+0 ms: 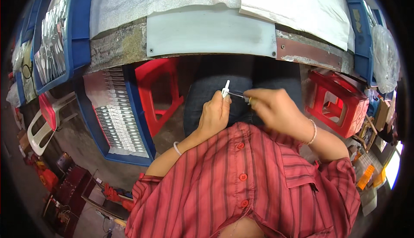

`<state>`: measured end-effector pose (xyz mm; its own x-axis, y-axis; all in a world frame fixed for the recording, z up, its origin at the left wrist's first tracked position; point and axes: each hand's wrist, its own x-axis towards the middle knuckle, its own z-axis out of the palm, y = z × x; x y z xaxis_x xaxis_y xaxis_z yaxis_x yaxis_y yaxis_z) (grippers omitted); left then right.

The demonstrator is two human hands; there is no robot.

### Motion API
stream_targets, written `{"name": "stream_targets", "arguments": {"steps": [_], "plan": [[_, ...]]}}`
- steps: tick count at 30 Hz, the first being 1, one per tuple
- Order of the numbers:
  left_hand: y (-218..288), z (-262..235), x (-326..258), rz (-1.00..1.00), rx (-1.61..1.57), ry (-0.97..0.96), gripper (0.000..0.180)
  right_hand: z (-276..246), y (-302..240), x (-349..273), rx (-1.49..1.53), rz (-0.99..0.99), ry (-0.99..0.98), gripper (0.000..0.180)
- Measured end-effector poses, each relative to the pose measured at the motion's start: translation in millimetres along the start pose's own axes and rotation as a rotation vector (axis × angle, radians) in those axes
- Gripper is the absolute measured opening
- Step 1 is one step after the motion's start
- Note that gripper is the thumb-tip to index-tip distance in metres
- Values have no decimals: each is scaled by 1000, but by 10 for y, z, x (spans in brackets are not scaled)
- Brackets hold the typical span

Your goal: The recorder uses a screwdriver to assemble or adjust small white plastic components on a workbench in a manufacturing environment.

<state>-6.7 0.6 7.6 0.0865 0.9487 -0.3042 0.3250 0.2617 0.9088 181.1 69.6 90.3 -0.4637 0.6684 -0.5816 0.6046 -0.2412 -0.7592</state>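
My left hand (214, 115) pinches a small white plastic piece (226, 87) with a narrow tip pointing up, held above my lap. Close on its right, my right hand (276, 106) grips a thin metal tool (236, 94) whose shaft reaches to the piece. The tool's handle is mostly covered by my fingers, so its exact kind cannot be made out. Motion slightly blurs the right hand. Down to the left, a blue crate (143, 128) holds several rows of small white and grey pieces (123, 123).
Ahead is a worn table edge with a pale panel (211, 31), foam sheet (125, 3) and white sheet (297, 11). Blue crates stand at its left (80, 22) and right (361, 31) ends. Red stools flank my legs, left (174, 80) and right (357, 110).
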Motion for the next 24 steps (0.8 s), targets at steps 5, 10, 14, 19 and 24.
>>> {"name": "stream_targets", "arguments": {"steps": [5,10,14,19,24], "plan": [[-72,29,51,75,133,53,14,248,80,55,-379,-411,275,21],[-135,42,59,141,97,55,13,77,-98,106,-402,-316,70,30],[-50,1,64,101,20,29,15,117,-183,33,-982,-456,-39,43],[-93,-7,81,114,80,42,14,65,57,235,-155,-245,10,37],[-175,18,87,141,109,-6,14,123,161,194,-264,-408,99,38]]}}
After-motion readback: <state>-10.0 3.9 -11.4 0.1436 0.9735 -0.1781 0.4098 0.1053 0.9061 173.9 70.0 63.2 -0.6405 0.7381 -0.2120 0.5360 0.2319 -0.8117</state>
